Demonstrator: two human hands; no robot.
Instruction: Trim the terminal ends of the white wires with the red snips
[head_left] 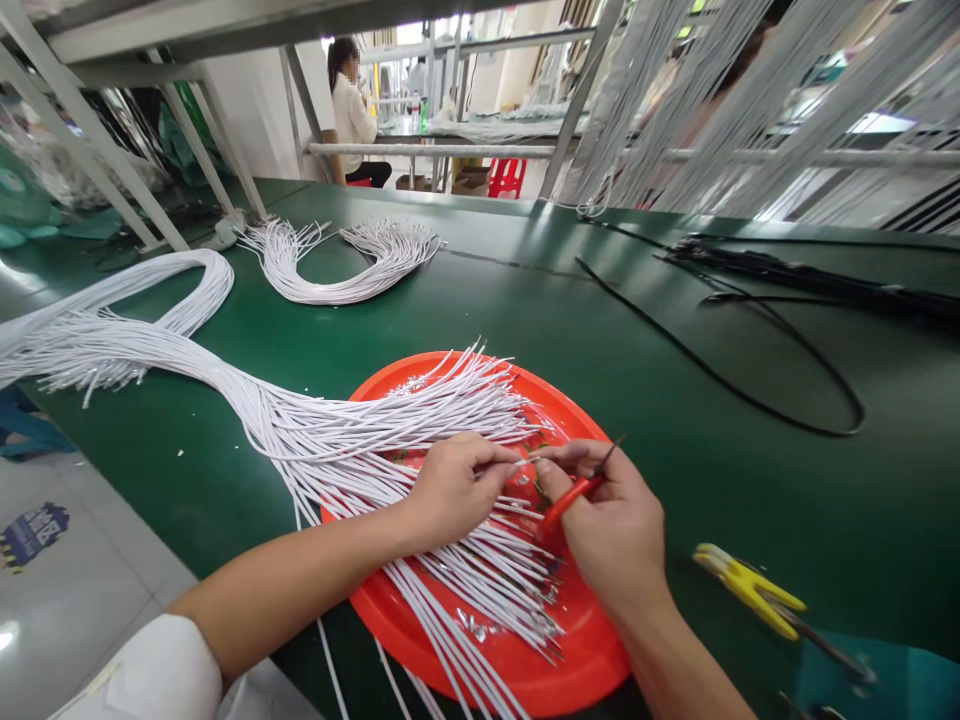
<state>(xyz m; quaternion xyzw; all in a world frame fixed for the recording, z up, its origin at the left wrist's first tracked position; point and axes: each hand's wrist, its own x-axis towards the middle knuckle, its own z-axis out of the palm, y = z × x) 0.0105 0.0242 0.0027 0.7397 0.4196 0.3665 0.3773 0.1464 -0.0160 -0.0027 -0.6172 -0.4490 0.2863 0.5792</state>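
My left hand (454,495) reaches over the red round tray (589,640), its thumb and fingertips pinched on the end of a white cable (528,460). Right beside those fingertips, my right hand (619,530) is closed around a red-handled tool (568,503) with a thin dark pointed tip. Its thumb and forefinger meet close to the cable's end; whether they also grip it I cannot tell. Under both hands, a thick bundle of white cables (405,420) fans out across the tray. Small clear and silvery scraps (476,627) lie in the tray.
Yellow-handled snips (750,590) lie at right on the green table (720,480). Black cables (810,275) stretch along the back right. A second white bundle (337,285) curves behind the tray. White strands hang from a metal frame (450,150). A person (352,115) sits beyond.
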